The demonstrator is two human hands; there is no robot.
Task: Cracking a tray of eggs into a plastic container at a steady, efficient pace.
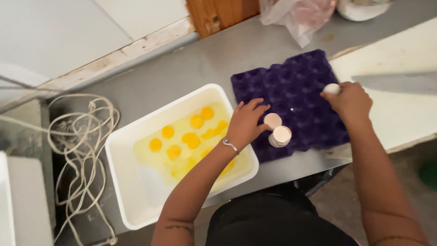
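The left hand point(246, 123) pinches an empty eggshell half point(272, 120) at the near edge of the dimpled purple egg tray point(296, 86), just above a stack of nested shells point(280, 135). The right hand point(350, 101) curls around a smooth white egg point(332, 88) over the tray's right edge. Beside it, a white rectangular plastic tub point(132, 182) holds glossy yolks point(189, 139) on the grey metal counter point(182, 73).

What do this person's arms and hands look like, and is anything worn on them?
Both arms are bare, with no sleeves or gloves. The left hand has a thin silver bracelet at its wrist. Dark line markings cross each forearm. The right hand shows no jewellery.
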